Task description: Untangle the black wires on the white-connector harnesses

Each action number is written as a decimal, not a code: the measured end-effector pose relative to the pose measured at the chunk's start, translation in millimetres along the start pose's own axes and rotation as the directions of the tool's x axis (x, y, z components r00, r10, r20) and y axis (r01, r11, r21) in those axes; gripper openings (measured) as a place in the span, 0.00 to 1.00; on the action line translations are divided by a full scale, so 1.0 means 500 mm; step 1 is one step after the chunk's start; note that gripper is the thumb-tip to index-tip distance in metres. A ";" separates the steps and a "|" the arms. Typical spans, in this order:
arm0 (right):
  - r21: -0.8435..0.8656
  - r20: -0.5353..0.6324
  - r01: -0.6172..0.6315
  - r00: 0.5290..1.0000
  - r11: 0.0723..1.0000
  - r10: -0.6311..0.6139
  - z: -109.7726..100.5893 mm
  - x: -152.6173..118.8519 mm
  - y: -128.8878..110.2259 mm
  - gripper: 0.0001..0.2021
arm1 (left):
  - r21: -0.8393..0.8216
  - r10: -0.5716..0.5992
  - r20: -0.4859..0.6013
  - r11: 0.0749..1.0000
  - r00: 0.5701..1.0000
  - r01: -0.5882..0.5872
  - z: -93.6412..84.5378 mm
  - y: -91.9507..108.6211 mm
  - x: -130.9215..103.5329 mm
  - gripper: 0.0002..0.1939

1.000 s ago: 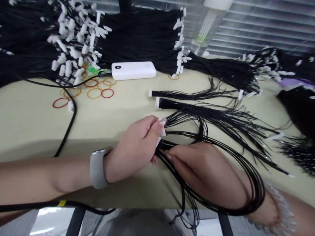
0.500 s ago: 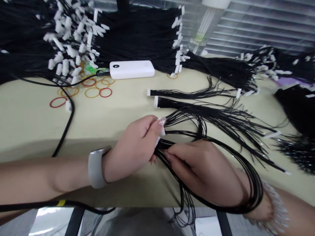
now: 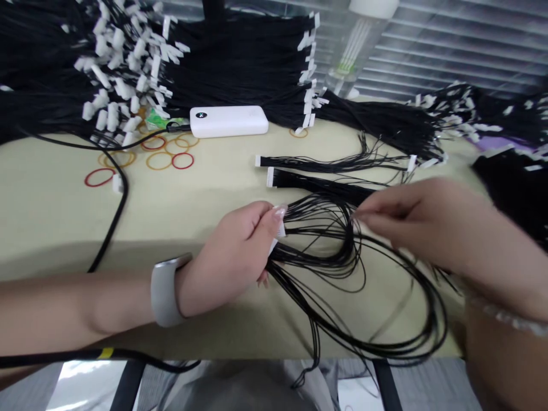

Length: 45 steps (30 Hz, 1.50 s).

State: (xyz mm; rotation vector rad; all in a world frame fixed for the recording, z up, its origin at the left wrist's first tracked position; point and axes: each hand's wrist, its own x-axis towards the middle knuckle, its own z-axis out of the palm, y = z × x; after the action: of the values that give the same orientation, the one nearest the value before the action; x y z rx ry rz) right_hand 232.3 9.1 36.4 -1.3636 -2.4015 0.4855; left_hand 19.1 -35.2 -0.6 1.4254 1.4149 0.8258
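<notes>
**A:** What have I got nearest me?

**B:** My left hand (image 3: 233, 254), a grey band on the wrist, is closed tight around the white connector end (image 3: 280, 229) of a bundle of thin black wires (image 3: 342, 268). The thumb presses the connector down against the curled fingers. From that grip the wires fan out to the right and fall in a wide loop toward me, down to the near edge of the table (image 3: 55, 222).

**A:** And my other hand?

**B:** My right hand (image 3: 428, 220) hangs to the right of the grip, a little beyond it, blurred. Its fingertips are drawn together at the upper strands of the same bundle; whether they truly pinch a wire I cannot tell.

**A:** Beyond the grip?

**B:** Just past it lie two more wire sets with white plugs: the nearer set (image 3: 317, 182), then the farther set (image 3: 329, 165), both flat on the table and apart from my hands. Farther off and to the left of the grip sit loose rubber bands (image 3: 160, 161) and a thick black cable (image 3: 117, 211). Behind those is a white power bank (image 3: 229, 120), and at the far edge, big heaps of black wire harnesses (image 3: 240, 68) tipped with white connectors.
</notes>
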 end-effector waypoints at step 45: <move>0.139 -0.012 0.301 0.953 0.944 -0.302 0.020 0.003 -0.046 0.03 | -0.035 0.022 0.064 0.999 0.998 -0.020 -0.006 -0.003 0.001 0.18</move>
State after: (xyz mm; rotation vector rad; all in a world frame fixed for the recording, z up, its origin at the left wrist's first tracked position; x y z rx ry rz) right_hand 209.6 -1.8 38.1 -0.9152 -2.4724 0.5626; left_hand 15.6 -34.5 -1.0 1.4302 1.3332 0.8066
